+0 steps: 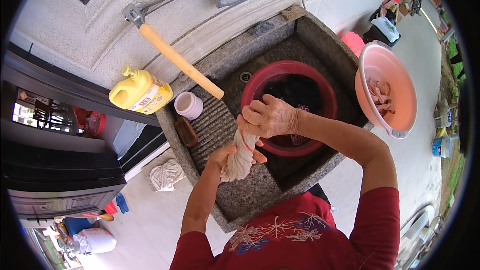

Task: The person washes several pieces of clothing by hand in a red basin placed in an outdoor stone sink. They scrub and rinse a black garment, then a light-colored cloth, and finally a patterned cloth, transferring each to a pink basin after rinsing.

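Observation:
Both my hands are on a twisted, off-white cloth (239, 159) with a red line along it. My right hand (270, 116) is closed round its upper end, at the near left rim of a dark red basin (327, 86). Lower down, my left hand (223, 156) supports the cloth from beneath, its fingertips showing on the far side. The cloth hangs over the ridged washboard (212, 122) of a grey stone sink (257, 197). In the basin lies dark, wet-looking fabric (289, 89), with a patterned pinkish piece beside it, partly hidden by my right forearm.
A tap with a long tan tube (180, 60) reaches over the washboard. Along the sink's left edge are a yellow pump bottle (142, 95), a white cup (188, 105) and a brown brush (186, 131). A pink basin (413, 90) with cloth strips stands right. A crumpled cloth (167, 175) lies left.

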`<state>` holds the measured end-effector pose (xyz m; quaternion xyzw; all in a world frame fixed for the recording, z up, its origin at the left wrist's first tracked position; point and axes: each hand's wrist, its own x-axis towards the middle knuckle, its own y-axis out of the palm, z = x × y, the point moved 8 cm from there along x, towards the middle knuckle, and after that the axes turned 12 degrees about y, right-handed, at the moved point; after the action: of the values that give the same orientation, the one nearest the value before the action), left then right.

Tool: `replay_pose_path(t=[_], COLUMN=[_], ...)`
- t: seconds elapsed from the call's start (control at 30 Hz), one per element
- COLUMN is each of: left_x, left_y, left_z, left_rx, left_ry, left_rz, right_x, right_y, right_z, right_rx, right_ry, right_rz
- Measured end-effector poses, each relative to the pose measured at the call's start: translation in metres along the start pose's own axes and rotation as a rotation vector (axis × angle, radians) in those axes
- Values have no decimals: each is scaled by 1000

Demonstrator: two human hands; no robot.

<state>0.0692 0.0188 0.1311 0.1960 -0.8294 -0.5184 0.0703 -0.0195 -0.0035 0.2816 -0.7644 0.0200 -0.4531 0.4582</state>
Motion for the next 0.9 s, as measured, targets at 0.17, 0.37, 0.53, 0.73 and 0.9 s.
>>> replay_pose_path(t=[0.17,0.37,0.53,0.73,0.9], left_x=[-6,-11,-10,10,29], left_y=[16,8,0,-10,-2], left_z=[6,-13,-35,-29,-26], left_rx=[184,906,1769,2056,2231], left_ry=[22,-27,174,273,540], left_rz=[122,-421,-630,-753,-800], right_x=[4,-23,-53,-95,-142], right_y=[5,36,75,87,108], right_z=[-9,-36,-37,-40,-42], right_rx=[-36,-67,90,368,824], right_ry=[-57,180,437,725,965], right_rz=[103,374,899,1184,1171])
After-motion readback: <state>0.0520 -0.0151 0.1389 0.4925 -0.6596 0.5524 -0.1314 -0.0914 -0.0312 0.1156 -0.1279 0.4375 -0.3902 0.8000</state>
